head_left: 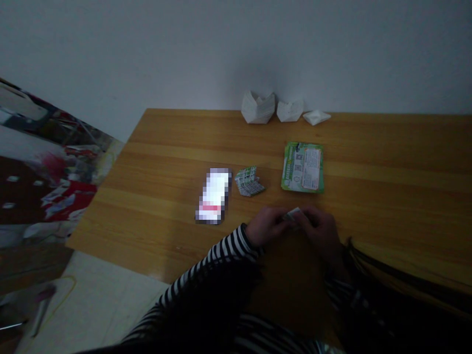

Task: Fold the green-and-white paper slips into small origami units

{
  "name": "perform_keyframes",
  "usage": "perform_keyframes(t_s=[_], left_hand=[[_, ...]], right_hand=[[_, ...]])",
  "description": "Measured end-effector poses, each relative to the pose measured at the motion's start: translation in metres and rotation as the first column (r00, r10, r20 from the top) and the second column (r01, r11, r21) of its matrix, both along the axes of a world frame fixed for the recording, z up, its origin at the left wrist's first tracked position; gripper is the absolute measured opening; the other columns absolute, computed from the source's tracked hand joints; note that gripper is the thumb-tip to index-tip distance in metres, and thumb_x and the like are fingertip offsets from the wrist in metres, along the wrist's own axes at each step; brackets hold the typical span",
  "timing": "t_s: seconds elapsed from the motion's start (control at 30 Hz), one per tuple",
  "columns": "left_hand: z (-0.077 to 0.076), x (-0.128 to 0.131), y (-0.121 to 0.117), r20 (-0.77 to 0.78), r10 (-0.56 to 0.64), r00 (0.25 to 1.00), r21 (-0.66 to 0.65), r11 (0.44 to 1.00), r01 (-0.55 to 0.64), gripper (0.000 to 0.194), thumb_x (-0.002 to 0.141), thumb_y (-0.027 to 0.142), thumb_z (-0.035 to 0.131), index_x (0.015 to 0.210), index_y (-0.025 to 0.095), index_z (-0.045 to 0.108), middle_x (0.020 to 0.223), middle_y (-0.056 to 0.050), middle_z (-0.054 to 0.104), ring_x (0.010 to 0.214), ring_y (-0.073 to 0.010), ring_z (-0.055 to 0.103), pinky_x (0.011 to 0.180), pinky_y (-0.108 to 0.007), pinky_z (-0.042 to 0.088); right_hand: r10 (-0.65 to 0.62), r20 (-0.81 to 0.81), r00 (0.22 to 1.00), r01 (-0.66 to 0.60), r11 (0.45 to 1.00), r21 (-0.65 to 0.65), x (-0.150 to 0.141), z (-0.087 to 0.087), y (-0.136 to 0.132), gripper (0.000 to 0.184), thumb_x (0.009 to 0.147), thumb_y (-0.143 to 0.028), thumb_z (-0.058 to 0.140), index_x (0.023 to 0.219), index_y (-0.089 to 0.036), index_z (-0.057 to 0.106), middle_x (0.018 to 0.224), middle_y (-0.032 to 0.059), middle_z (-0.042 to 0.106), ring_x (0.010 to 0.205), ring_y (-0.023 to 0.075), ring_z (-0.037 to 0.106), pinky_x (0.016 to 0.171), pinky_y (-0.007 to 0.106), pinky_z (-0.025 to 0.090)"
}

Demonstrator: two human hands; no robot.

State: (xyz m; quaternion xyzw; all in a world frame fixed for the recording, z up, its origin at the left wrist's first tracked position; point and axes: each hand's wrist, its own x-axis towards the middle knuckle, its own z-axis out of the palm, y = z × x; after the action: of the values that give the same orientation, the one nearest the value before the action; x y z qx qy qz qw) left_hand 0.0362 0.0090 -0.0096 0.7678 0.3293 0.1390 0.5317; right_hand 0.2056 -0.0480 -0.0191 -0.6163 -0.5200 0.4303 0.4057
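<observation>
Paper [294, 213], partly hidden, slants lengthwise rightward and away.

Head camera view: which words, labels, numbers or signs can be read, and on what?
None can be read.
Green leaflet: small print and square codes, too blurred to read.
Folded printed paper: rows of marks, too small to read.
Phone: screen blurred into blocks, nothing legible.
Small paper between left hand and right hand: no readable text.

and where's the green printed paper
In the head view, the green printed paper lies right of centre on the table, just beyond the right hand.
</observation>
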Motion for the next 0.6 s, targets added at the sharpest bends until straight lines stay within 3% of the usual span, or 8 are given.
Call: perform_keyframes(t_s=[0.07, 0.13, 0.23, 0.3, 0.37, 0.43, 0.53, 0.6], left_hand=[[0.002, 0.000, 0.000, 0.017, 0.005, 1.000, -0.022, 1.000, -0.005, 0.030, 0.091, 0.038, 0.046, 0.083, 0.014, 0.062, 0.069, 0.000, 0.059, 0.063, -0.0113, 0.052, 0.059, -0.021, 0.041], [0.002, 0.000, 0.000, 0.013, 0.089, 0.996, -0.020, 0.996, -0.089, 0.031, 0.091, 0.042, 0.046, 0.081, 0.015, 0.058, 0.066, 0.002, 0.054, 0.060, -0.0103, 0.048, 0.055, -0.020, 0.038], [-0.002, -0.001, 0.001, 0.002, 0.179, 0.984, -0.035, 0.983, -0.179, 0.032, 0.086, 0.046, 0.052, 0.074, 0.016, 0.053, 0.062, 0.004, 0.050, 0.057, -0.0098, 0.044, 0.052, -0.019, 0.036], [-0.007, -0.002, 0.002, 0.039, 0.215, 0.976, -0.135, 0.969, -0.208, 0.031, 0.084, 0.045, 0.055, 0.074, 0.016, 0.052, 0.063, 0.004, 0.051, 0.058, -0.0102, 0.047, 0.052, -0.020, 0.038], [-0.011, -0.001, 0.003, 0.087, 0.293, 0.952, -0.226, 0.937, -0.268, 0.026, 0.085, 0.042, 0.056, 0.082, 0.016, 0.054, 0.067, 0.002, 0.058, 0.061, -0.0116, 0.053, 0.056, -0.021, 0.043], [-0.011, 0.001, 0.004, 0.115, 0.345, 0.932, -0.256, 0.917, -0.307, 0.024, 0.084, 0.039, 0.058, 0.085, 0.015, 0.057, 0.074, -0.002, 0.064, 0.066, -0.0143, 0.060, 0.061, -0.024, 0.047], [-0.006, 0.004, 0.006, 0.104, 0.348, 0.932, -0.254, 0.915, -0.313, 0.023, 0.082, 0.036, 0.058, 0.088, 0.015, 0.064, 0.082, -0.005, 0.069, 0.075, -0.0177, 0.064, 0.070, -0.027, 0.049], [-0.001, 0.005, 0.008, 0.056, 0.321, 0.945, -0.229, 0.926, -0.301, 0.022, 0.082, 0.036, 0.057, 0.084, 0.016, 0.067, 0.078, -0.004, 0.070, 0.073, -0.0176, 0.064, 0.068, -0.026, 0.049]], right_hand=[[0.007, -0.033, 0.999, -0.007, 1.000, -0.005, 0.000, -0.002, -0.001, 0.027, 0.086, -0.042, 0.056, 0.077, -0.019, 0.065, 0.064, 0.0000, 0.065, 0.057, 0.0151, 0.059, 0.053, 0.025, 0.047], [0.037, -0.060, 0.998, -0.037, 0.999, -0.004, -0.001, -0.003, -0.001, 0.028, 0.087, -0.041, 0.054, 0.075, -0.018, 0.063, 0.062, -0.0002, 0.062, 0.055, 0.0146, 0.058, 0.051, 0.024, 0.046], [0.202, -0.013, 0.979, -0.202, 0.979, 0.024, -0.003, -0.002, 0.001, 0.026, 0.092, -0.037, 0.048, 0.079, -0.019, 0.061, 0.068, -0.0004, 0.062, 0.062, 0.0141, 0.058, 0.058, 0.025, 0.046], [0.248, -0.015, 0.969, -0.248, 0.968, 0.031, -0.006, -0.002, 0.002, 0.025, 0.093, -0.035, 0.046, 0.082, -0.019, 0.061, 0.070, -0.0003, 0.063, 0.064, 0.0135, 0.060, 0.062, 0.025, 0.047], [0.214, -0.091, 0.973, -0.214, 0.977, 0.010, -0.007, -0.003, 0.004, 0.020, 0.091, -0.035, 0.050, 0.094, -0.018, 0.060, 0.078, 0.0011, 0.067, 0.068, 0.0135, 0.063, 0.064, 0.025, 0.049], [0.133, -0.130, 0.983, -0.133, 0.991, 0.010, -0.007, -0.003, 0.006, 0.020, 0.088, -0.036, 0.056, 0.091, -0.017, 0.061, 0.077, 0.0016, 0.067, 0.067, 0.0133, 0.064, 0.061, 0.023, 0.049], [0.042, -0.014, 0.999, -0.042, 0.999, 0.011, -0.004, 0.000, 0.008, 0.018, 0.087, -0.032, 0.057, 0.082, -0.017, 0.065, 0.072, 0.0016, 0.067, 0.064, 0.0130, 0.062, 0.059, 0.021, 0.046], [0.069, 0.046, 0.997, -0.069, 0.998, 0.000, -0.001, 0.004, 0.007, 0.015, 0.085, -0.028, 0.058, 0.080, -0.017, 0.067, 0.070, 0.0012, 0.068, 0.062, 0.0126, 0.061, 0.059, 0.021, 0.044]])
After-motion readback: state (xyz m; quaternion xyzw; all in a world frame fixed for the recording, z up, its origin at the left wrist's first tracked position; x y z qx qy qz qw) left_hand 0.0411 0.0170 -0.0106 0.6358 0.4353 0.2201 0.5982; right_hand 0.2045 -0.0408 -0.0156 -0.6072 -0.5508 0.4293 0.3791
